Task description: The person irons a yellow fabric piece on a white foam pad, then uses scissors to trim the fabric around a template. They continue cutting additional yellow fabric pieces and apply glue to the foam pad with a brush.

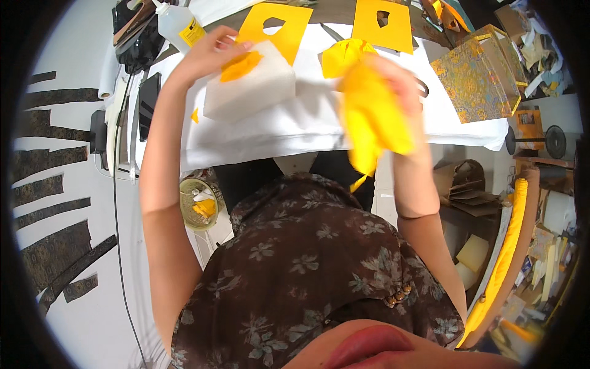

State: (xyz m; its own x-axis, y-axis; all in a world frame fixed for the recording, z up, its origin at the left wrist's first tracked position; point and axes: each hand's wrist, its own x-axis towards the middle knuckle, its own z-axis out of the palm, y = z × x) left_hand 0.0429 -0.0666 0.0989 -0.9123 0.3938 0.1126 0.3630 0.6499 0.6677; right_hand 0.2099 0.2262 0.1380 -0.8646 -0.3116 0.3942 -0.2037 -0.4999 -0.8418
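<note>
A white block with an orange-yellow cloth patch on its top stands on the white-covered table. My left hand rests at the block's far left edge, its fingers spread over the rim of that patch. Blurred by motion, my right hand is closed on a bright yellow cloth, which hangs down past the table's front edge. Just behind this cloth lies a crumpled yellow piece; whether the two are joined I cannot tell. Beside my right hand, a dark loop, perhaps a scissors handle, is partly hidden.
Two yellow sheets with cut-out holes, a left one and a right one, lie at the back. A squeeze bottle stands at back left, a patterned brocade box at right. Below the table is a waste basket.
</note>
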